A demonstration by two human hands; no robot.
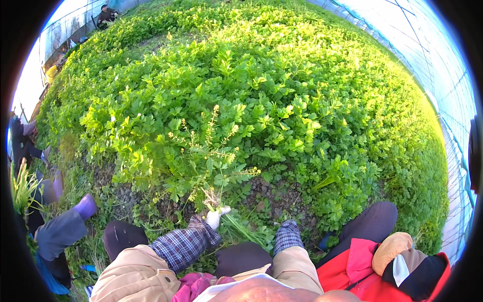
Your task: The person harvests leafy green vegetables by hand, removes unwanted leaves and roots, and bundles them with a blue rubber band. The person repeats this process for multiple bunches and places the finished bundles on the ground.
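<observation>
My left hand [213, 219], in a white glove below a blue plaid sleeve cover [181, 241], grips a bunch of leafy green stalks [243, 228] that look like celery. The pale roots [212, 199] stick out beyond the glove, and the leafy ends lie towards the lower right. On my right, a plaid cuff [288, 233] reaches down to the soil, but the right hand itself is not visible. A weed with yellow flowers [209, 151] rises just beyond my left hand, in front of the dense celery-like crop [264, 102].
Bare clumpy soil [277, 198] borders the crop. A co-worker in red clothing [351, 260] is close at my right. At left are another person's leg [60, 234] and a purple shoe [86, 207]. Someone sits far back [107, 16]. Plastic greenhouse walls [419, 45] enclose the bed.
</observation>
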